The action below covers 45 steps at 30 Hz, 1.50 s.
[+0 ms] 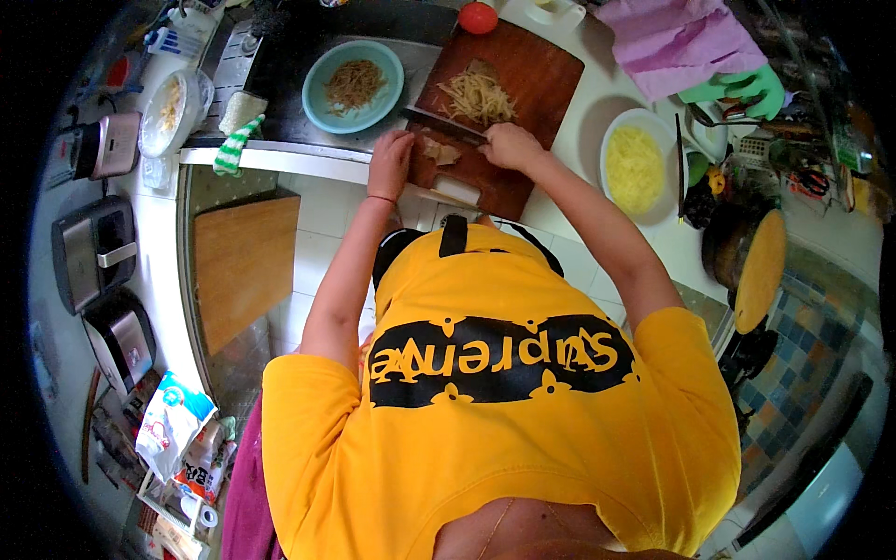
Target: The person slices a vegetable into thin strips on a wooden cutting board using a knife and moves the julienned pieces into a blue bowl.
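Observation:
My right hand (511, 147) is closed round the handle of a kitchen knife (446, 124), whose blade points left across a brown wooden cutting board (551, 79). Beyond the blade lies a heap of pale cut strips (478, 97). Thin pale slices (441, 152) rest on the near side of the knife. At the board's left edge my left hand (391, 154) has its fingers curled together close to the blade's tip; whatever they may hold is hidden. Left of the board stands a light-blue bowl (317, 101) with brownish shreds (355, 86) in it.
A white bowl (609, 177) of yellow shreds stands right of the board, with dark chopsticks (679, 173) beside it. A red round object (478, 17) sits at the board's far edge. A green-striped cloth (239, 146) hangs over the counter edge. Pink cloth (677, 42) lies far right.

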{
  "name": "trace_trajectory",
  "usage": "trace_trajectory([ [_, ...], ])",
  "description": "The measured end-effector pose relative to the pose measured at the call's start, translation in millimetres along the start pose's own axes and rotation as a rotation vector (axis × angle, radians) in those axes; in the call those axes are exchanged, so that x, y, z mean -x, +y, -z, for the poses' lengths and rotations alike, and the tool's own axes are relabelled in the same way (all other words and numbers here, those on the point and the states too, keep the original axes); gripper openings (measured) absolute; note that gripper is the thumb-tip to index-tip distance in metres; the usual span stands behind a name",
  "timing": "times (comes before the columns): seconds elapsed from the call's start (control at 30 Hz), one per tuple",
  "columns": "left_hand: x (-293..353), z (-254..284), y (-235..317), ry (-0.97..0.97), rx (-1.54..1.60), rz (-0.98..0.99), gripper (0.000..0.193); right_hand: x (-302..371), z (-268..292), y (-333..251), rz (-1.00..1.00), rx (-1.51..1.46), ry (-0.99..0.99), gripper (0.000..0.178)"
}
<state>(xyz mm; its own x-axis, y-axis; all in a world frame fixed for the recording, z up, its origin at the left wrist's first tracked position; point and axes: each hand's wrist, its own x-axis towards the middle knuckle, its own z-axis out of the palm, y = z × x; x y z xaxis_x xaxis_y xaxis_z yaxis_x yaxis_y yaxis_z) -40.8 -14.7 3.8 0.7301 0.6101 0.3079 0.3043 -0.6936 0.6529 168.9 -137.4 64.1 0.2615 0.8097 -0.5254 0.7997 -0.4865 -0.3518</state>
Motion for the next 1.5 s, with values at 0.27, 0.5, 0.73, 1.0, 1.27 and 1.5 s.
trace_trajectory([
  [0.27,-26.1,19.8,21.9,0.211,0.022,-0.017,0.015,35.0,18.8,-1.6,-0.131,-0.118,0.337,0.027],
  [0.5,-126.3,-11.1,25.7,0.025,0.053,0.048,0.022,67.2,-7.6,16.8,-0.141,-0.187,0.335,0.034],
  [0.73,-214.4,-78.9,45.6,-0.604,-0.407,0.279,0.040,95.9,-14.4,4.1,-0.234,-0.233,0.279,0.036],
  [1.0,-240.7,-107.5,31.2,-0.871,-0.347,0.317,0.051,98.2,-27.0,6.8,-0.246,-0.281,0.315,0.032],
  [1.27,-234.1,-127.6,-13.8,-0.907,-0.210,-0.250,0.042,94.2,-20.0,6.2,-0.227,-0.267,0.296,0.033],
  [1.5,-219.2,-105.3,42.6,-0.328,0.194,-0.078,0.020,86.2,-14.7,1.4,-0.223,-0.229,0.377,0.031],
])
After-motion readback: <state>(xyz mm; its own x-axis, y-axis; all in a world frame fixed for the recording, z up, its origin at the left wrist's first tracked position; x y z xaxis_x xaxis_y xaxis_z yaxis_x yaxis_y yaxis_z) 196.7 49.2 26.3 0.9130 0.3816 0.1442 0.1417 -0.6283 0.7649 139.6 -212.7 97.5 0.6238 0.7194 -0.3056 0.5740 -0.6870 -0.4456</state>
